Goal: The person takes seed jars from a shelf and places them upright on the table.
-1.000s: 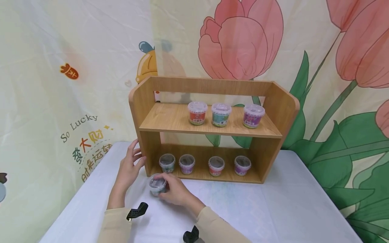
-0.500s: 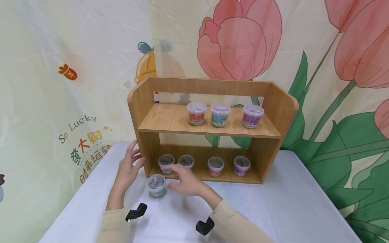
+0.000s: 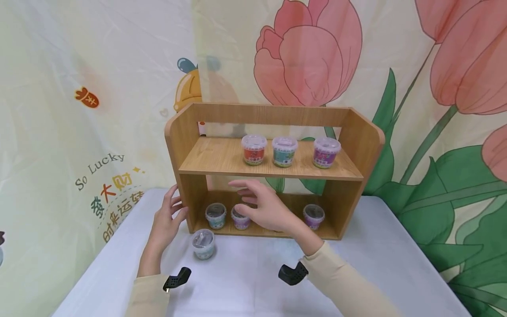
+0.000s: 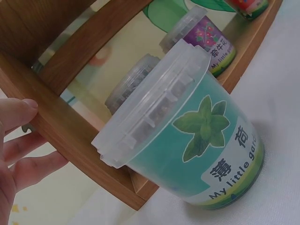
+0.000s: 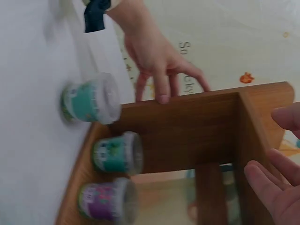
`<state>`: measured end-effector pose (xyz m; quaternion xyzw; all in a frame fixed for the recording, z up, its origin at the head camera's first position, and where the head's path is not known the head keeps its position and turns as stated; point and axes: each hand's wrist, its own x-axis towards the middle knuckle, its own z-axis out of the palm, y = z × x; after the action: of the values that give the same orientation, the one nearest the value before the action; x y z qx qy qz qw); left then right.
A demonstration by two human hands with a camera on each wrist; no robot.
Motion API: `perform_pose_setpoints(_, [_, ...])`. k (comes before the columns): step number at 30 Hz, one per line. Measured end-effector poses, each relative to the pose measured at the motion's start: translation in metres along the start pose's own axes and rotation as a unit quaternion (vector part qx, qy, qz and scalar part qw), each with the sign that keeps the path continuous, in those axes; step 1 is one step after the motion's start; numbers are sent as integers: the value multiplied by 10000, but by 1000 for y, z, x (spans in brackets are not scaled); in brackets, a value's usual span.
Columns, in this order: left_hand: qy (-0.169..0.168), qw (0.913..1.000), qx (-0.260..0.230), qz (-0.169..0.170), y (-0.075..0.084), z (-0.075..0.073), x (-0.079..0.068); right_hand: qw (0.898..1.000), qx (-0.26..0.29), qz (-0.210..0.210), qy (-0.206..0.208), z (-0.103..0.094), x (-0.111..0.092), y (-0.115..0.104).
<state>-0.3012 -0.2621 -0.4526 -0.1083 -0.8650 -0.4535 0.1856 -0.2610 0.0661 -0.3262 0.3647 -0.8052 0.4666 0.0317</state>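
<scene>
Support seemed the reason the bare left hand (image 3: 165, 219) rested its loosely parted fingers against the left outer side of the light-brown, two-tier wooden shelf (image 3: 215, 152); that grip was wide, closed round nothing. The shelf's long axis ran left to right, its front facing near, perhaps to keep both tiers within reach.

Just right of that hand, on the white-covered table (image 3: 237, 281) and near of the shelf's left end, stood a round, clear-lidded plastic mint tub with a teal label (image 3: 203, 245), free of both hands. It was upright, axis vertical, lid up, flat base down, which probably let it stand steadily unheld. Its printed leaf faced the left wrist camera, roughly toward near left.

Beyond it, on the lower tier, came a matching teal-labelled tub (image 3: 216, 216), then a purple-labelled tub (image 3: 240, 221), partly covered by the bare right hand (image 3: 263, 207). This hand hung before the shelf, thumb well apart from its fingers: a wide grip, holding nothing.

Farther right, the upper tier bore upright red (image 3: 254, 152), teal (image 3: 284, 153) and purple (image 3: 326, 155) tubs, lids up, presumably for display; another purple tub (image 3: 314, 216) stood below.
</scene>
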Motion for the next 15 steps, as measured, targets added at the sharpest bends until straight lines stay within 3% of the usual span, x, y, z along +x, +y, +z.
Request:
perform_pose_setpoints(9, [34, 10000, -26, 36, -1, 1, 1, 9945, -146, -192, 1020, -50, 6, -18])
perform_pose_setpoints(15, [-20, 10000, -61, -21, -2, 0, 1, 9932, -139, -31, 1159, -65, 11, -18])
